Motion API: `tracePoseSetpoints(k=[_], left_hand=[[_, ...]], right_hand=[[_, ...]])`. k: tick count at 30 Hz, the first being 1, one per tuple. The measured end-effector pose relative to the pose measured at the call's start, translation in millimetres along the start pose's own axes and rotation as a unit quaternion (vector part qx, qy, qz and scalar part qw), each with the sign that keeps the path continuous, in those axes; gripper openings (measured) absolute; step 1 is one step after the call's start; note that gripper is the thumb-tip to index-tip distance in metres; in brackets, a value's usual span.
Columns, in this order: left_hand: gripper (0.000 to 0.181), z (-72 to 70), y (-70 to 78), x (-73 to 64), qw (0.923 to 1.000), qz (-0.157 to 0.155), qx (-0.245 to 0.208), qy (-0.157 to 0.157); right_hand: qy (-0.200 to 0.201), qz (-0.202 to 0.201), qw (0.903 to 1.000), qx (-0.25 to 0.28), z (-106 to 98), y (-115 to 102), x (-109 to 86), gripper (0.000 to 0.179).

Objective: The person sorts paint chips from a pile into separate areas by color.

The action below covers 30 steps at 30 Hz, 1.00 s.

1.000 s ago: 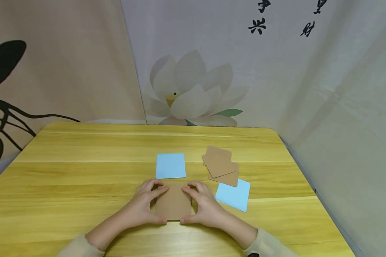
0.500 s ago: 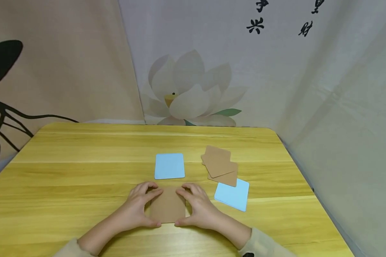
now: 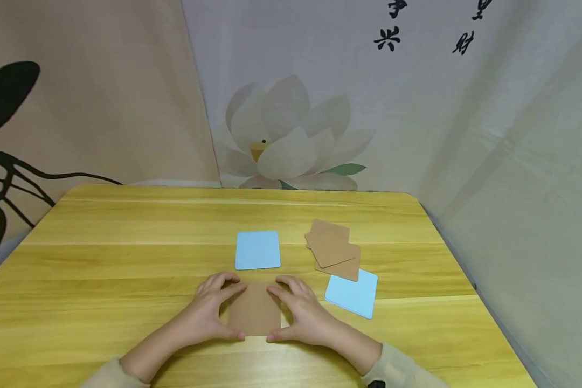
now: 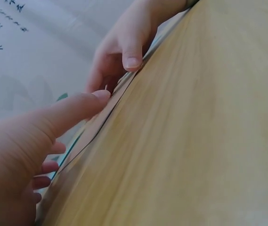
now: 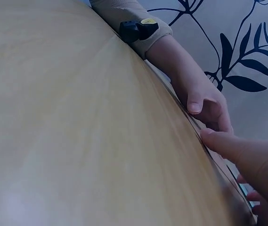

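Note:
A square brown card (image 3: 254,310) lies flat on the table near its front, between both hands. My left hand (image 3: 213,310) grips its left side, thumb at the near edge and fingertips at the far corner. On the opposite side my right hand (image 3: 303,312) holds it the same way. Seen from the left wrist, the card (image 4: 93,132) is a thin layer close to the tabletop, with the left thumb reaching over its near edge. Just beyond the hands, a light blue square card (image 3: 257,250) rests flat.
Several brown cards (image 3: 330,242) lie in a loose overlapping pile to the right, partly covering light blue cards (image 3: 354,296). The wooden table (image 3: 126,258) has a printed curtain (image 3: 291,81) behind it and another along the right.
Both hands have shifted slightly left and toward the front, bringing the brown card with them. In the last half second they have barely moved. The blue card and the pile stay put.

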State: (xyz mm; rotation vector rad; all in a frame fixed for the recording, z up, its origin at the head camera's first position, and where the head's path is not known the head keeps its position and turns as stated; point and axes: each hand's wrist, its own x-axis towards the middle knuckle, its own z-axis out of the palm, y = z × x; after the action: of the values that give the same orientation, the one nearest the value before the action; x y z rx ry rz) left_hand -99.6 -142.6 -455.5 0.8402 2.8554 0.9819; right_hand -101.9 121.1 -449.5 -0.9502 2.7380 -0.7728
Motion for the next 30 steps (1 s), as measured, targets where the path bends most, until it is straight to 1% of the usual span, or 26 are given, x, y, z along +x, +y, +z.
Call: tracePoseSetpoints(k=[7, 12, 16, 21, 25, 30], left_hand=[[0.095, 1.9, 0.7, 2.6, 0.9990, 0.002, -0.022, 0.039], [0.093, 5.5, 8.1, 8.6, 0.9976, 0.010, -0.040, 0.056], [0.093, 9.3, 16.4, 16.0, 0.9972, 0.007, -0.046, 0.059], [0.092, 14.5, 24.4, 26.6, 0.9966, 0.007, -0.052, 0.063], [0.092, 18.6, 29.6, 37.6, 0.9963, 0.007, -0.054, 0.067], [0.091, 22.5, 38.5, 53.0, 0.9959, -0.002, -0.055, 0.072]], right_hand=[[0.013, -0.010, 0.9995, 0.029, -13, 9, -1.5, 0.090], [0.023, -0.014, 0.9984, 0.050, -25, 22, -4.8, 0.087], [0.032, -0.014, 0.9976, 0.059, -35, 35, -7.6, 0.085], [0.042, -0.003, 0.9963, 0.075, -49, 51, -7.4, 0.085], [0.052, 0.002, 0.9951, 0.084, -60, 65, -5.4, 0.086], [0.063, 0.000, 0.9928, 0.102, -70, 83, -5.4, 0.086]])
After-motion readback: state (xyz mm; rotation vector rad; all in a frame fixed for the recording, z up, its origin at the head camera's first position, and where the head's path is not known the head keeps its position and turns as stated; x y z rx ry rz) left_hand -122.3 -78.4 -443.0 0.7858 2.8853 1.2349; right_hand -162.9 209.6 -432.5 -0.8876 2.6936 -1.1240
